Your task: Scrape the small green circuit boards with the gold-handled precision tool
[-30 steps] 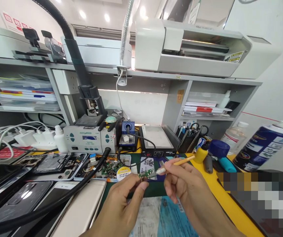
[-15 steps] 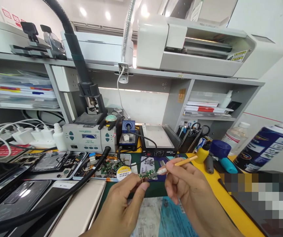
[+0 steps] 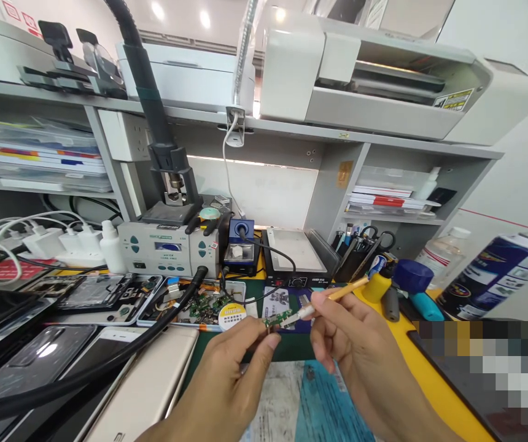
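Note:
Between the thumb and forefinger of my left hand [image 3: 229, 365] is a small green circuit board [image 3: 274, 320], its near part hidden by the fingers. My right hand [image 3: 353, 337] is closed in a pen-like grip on a thin tool [image 3: 343, 290] with a yellow handle, a white section and a flat grey tip. This tip meets the board's right part; whether it is a brush or a blade I cannot tell. Below both hands lies a worn white and blue work surface [image 3: 280, 393].
A tray of green boards [image 3: 194, 307] and several phones [image 3: 153, 374] lie on the left, crossed by a black hose [image 3: 139, 353]. Behind stand a grey rework station [image 3: 167, 248] and a flat heating plate [image 3: 296, 252]. Bottles and a spray can [image 3: 496, 276] are on the right.
The view has tilted slightly, so the background sits a little higher and further right. Both hands keep their grips, and the tool's tip is still at the circuit board.

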`<action>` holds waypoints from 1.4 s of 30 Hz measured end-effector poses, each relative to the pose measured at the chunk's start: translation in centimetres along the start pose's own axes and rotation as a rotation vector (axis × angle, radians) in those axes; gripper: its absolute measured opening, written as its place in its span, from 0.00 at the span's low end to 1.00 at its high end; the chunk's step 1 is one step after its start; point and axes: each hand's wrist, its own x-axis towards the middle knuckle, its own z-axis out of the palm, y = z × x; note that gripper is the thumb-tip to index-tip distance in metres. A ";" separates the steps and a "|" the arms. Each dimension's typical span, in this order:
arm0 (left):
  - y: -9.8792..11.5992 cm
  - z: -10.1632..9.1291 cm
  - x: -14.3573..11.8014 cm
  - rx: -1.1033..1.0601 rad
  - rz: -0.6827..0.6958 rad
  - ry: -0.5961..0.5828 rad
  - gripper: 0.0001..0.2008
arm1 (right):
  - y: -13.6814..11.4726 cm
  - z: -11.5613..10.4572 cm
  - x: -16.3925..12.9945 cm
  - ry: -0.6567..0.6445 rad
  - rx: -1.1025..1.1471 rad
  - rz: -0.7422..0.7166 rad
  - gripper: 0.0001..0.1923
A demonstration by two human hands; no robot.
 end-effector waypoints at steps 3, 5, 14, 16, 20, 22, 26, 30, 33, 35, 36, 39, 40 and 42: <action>0.0 0.1 0.1 -0.012 0.004 -0.002 0.16 | 0.0 0.1 0.2 0.003 -0.025 -0.030 0.20; -0.1 0.1 0.1 -0.019 0.006 -0.008 0.15 | -0.1 0.1 0.2 0.006 -0.026 -0.039 0.21; -0.2 -0.1 0.1 -0.036 -0.008 -0.030 0.15 | 0.0 -0.1 0.1 -0.019 -0.004 -0.050 0.18; -0.1 -0.1 0.1 -0.037 -0.010 -0.029 0.15 | 0.0 -0.1 0.1 -0.019 0.002 -0.049 0.18; 0.1 -0.1 0.3 -0.040 -0.014 -0.027 0.15 | 0.0 -0.2 0.2 -0.015 -0.017 -0.071 0.17; 0.0 -0.1 0.3 -0.042 -0.017 -0.030 0.15 | -0.1 -0.2 0.2 -0.008 -0.033 -0.081 0.17; -0.1 -0.2 0.1 -0.039 -0.022 -0.035 0.15 | -0.1 -0.3 0.2 0.007 -0.061 -0.108 0.17; -0.2 -0.2 0.1 -0.038 -0.020 -0.044 0.15 | -0.1 -0.3 0.2 0.016 -0.084 -0.127 0.17; -0.2 -0.1 0.2 -0.036 -0.024 -0.043 0.15 | 0.0 -0.3 0.1 0.007 -0.077 -0.121 0.18; -0.2 0.0 0.2 -0.040 -0.027 -0.042 0.15 | 0.0 -0.2 0.1 0.002 -0.074 -0.116 0.19; -0.2 0.0 0.2 -0.041 -0.028 -0.042 0.15 | 0.0 -0.2 0.0 0.001 -0.076 -0.113 0.19; -0.1 0.0 0.2 -0.046 -0.024 -0.043 0.15 | 0.1 -0.2 0.0 -0.007 -0.082 -0.120 0.18; -0.1 -0.1 0.2 -0.047 -0.023 -0.044 0.15 | 0.1 -0.3 0.0 -0.008 -0.087 -0.122 0.18; 0.0 -0.1 0.1 -0.048 -0.024 -0.044 0.15 | 0.1 -0.3 0.0 -0.011 -0.095 -0.125 0.18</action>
